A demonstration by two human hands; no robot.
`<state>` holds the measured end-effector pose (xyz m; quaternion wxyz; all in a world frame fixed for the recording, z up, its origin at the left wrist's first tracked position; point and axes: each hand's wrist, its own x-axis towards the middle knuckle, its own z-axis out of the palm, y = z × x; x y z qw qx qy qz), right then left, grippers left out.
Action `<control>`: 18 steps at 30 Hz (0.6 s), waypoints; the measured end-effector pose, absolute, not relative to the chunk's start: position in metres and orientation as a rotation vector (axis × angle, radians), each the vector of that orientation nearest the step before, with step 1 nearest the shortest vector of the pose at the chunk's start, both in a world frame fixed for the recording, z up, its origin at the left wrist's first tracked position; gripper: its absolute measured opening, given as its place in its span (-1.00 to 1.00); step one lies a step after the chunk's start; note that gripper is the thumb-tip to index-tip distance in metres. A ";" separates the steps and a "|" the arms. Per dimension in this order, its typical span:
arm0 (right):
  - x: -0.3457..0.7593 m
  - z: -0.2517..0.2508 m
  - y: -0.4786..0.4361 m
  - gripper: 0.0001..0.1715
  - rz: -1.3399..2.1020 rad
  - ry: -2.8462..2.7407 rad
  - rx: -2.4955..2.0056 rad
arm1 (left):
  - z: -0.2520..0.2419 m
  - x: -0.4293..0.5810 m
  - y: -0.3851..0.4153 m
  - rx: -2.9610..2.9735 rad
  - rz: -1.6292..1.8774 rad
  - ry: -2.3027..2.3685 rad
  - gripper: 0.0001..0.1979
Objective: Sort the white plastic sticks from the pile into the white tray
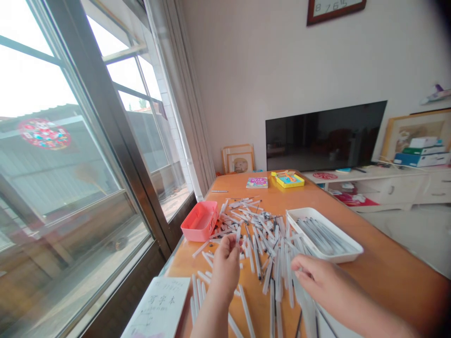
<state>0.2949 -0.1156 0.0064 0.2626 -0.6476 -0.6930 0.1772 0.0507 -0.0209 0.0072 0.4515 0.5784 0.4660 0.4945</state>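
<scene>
My left hand (227,258) pinches a small translucent pen cap (238,234) upright between thumb and fingers, above the near left of a loose pile. That pile of pen parts (259,244) spreads over the middle of the table, with frosted white barrels, dark thin refills and small black bits. On the right, my right hand (313,272) is closed low over the pile's edge, close to the white tray; its fingertips are partly hidden, and I cannot make out what they hold. Several pens with dark cores lie side by side in the white tray (347,256).
A pink plastic basket (190,233) stands at the table's left edge, near the window. A writing notebook (158,305) lies at the front left. Further back are a purple booklet (257,182) and a yellow box (289,180) on the wooden table (380,277).
</scene>
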 end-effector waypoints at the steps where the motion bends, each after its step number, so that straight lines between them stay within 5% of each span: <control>1: 0.296 0.008 -0.114 -0.86 0.465 -1.892 -1.779 | 0.006 0.050 -0.019 1.413 1.231 1.151 -0.81; 18: 0.219 0.004 0.003 -0.68 0.298 -2.175 -1.835 | 0.004 0.046 -0.016 1.221 1.362 1.182 -0.81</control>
